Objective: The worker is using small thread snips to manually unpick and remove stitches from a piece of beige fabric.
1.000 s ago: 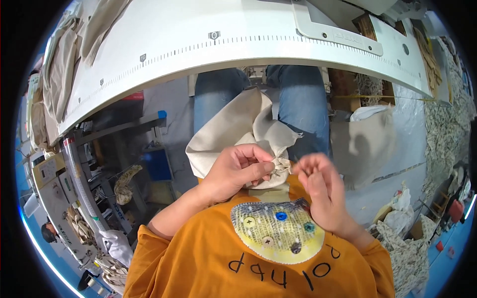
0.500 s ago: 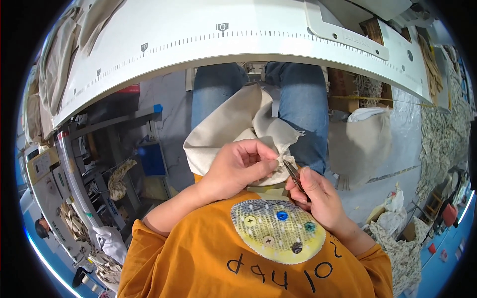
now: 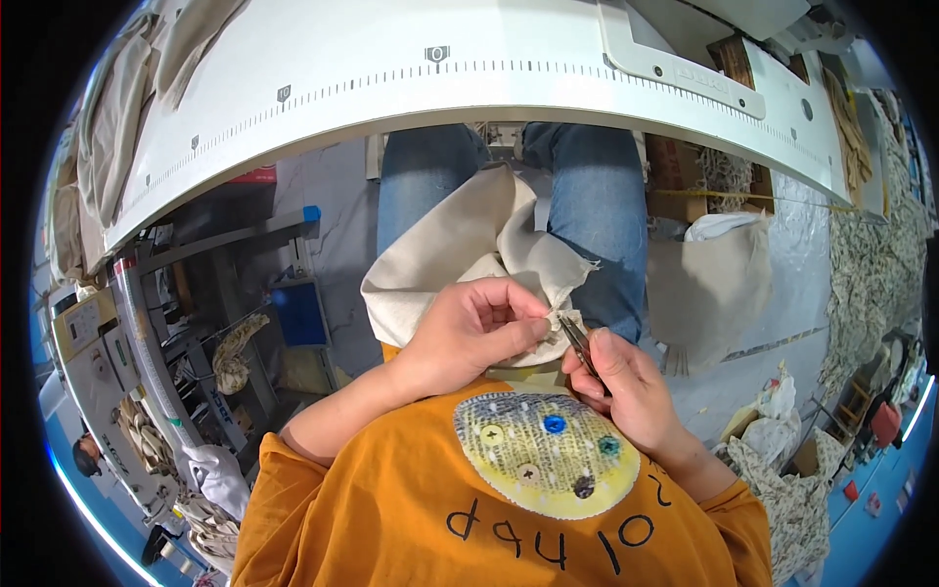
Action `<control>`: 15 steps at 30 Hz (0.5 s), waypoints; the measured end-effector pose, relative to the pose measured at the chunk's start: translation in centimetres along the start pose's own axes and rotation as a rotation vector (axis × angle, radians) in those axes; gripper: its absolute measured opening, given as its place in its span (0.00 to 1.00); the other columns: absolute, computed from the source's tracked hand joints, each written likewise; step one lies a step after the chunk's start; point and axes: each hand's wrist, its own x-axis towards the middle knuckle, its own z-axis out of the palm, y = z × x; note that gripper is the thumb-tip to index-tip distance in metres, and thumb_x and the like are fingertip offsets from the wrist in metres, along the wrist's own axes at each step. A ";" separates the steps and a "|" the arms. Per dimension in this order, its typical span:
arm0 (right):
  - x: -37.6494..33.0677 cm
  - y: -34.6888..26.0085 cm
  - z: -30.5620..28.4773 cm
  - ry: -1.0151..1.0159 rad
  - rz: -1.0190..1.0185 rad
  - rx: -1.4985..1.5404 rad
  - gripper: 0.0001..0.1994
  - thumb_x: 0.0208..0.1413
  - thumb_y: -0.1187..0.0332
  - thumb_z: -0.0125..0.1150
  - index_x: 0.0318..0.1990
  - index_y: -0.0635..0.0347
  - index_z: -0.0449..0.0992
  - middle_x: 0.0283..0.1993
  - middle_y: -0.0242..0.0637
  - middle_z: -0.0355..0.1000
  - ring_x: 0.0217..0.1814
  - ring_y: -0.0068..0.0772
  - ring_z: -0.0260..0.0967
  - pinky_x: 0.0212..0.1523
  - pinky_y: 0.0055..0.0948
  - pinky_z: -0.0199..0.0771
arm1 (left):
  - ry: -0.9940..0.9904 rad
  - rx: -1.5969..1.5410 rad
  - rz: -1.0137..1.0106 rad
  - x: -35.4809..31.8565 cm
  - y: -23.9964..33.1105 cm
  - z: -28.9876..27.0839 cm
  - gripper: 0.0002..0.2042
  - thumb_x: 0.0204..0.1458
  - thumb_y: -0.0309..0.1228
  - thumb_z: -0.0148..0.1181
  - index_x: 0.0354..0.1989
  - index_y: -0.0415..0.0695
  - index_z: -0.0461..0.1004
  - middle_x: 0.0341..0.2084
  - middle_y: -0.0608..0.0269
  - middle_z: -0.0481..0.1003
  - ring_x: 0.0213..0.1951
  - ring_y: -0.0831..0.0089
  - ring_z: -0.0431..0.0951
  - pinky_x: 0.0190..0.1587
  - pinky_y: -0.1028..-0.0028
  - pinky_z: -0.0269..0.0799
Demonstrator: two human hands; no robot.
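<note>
Beige fabric (image 3: 440, 254) lies bunched across my lap, with a frayed edge at its right. My left hand (image 3: 479, 328) pinches a gathered bit of this fabric between thumb and fingers. Close by on the right, my right hand (image 3: 626, 377) is closed around small dark metal thread snips (image 3: 577, 342). Their pointed tips meet the pinched fabric beside my left fingertips. Whether the blades are cutting is too small to tell.
A white sewing-machine table (image 3: 372, 83) with a printed scale curves across in front of me. Beige cloth (image 3: 117, 117) drapes over its left end. Another beige piece (image 3: 709, 289) hangs at the right, near patterned fabric (image 3: 871, 254). A metal frame (image 3: 225, 240) stands at lower left.
Both hands stay nearly in place; the tips of the thread snips shift very slightly at the pinched fabric.
</note>
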 end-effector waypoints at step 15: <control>0.3 0.4 -0.3 0.006 -0.018 0.007 0.17 0.62 0.56 0.42 0.29 0.60 0.66 0.16 0.18 0.50 0.17 0.10 0.42 0.19 0.14 0.43 | -0.015 0.007 0.014 0.0 -0.1 0.3 0.05 0.51 0.23 0.57 0.35 0.37 0.71 0.26 0.68 0.72 0.27 0.87 0.69 0.29 0.85 0.65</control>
